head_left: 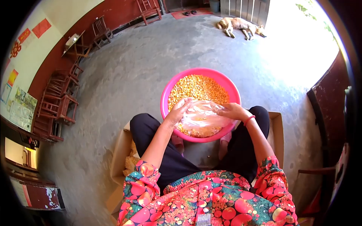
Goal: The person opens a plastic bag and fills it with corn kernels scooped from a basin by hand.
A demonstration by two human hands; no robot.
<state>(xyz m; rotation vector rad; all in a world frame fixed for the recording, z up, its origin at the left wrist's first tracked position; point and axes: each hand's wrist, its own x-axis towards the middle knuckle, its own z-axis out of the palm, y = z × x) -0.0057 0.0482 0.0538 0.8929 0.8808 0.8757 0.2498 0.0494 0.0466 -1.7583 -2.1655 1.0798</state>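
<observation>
A round pink basin [164, 109] stands on the floor between my knees, holding a heap of yellow corn kernels [198, 86]. Over its near half, a clear plastic bag [203, 115] is stretched between my two hands. My left hand [180, 112] is closed on the bag's left edge, near the basin's left side. On the right, my right hand [230, 111], with a red bracelet at the wrist, pinches the bag's other edge. Some kernels show through or below the film; whether any lie inside the bag I cannot tell.
Cardboard boxes [278, 132] sit beside both legs; the left one holds yellowish contents [131, 160]. Wooden chairs [56, 101] and a small table [75, 44] line the left wall. A dog [241, 25] lies near the bright doorway. Another chair [339, 169] stands at right.
</observation>
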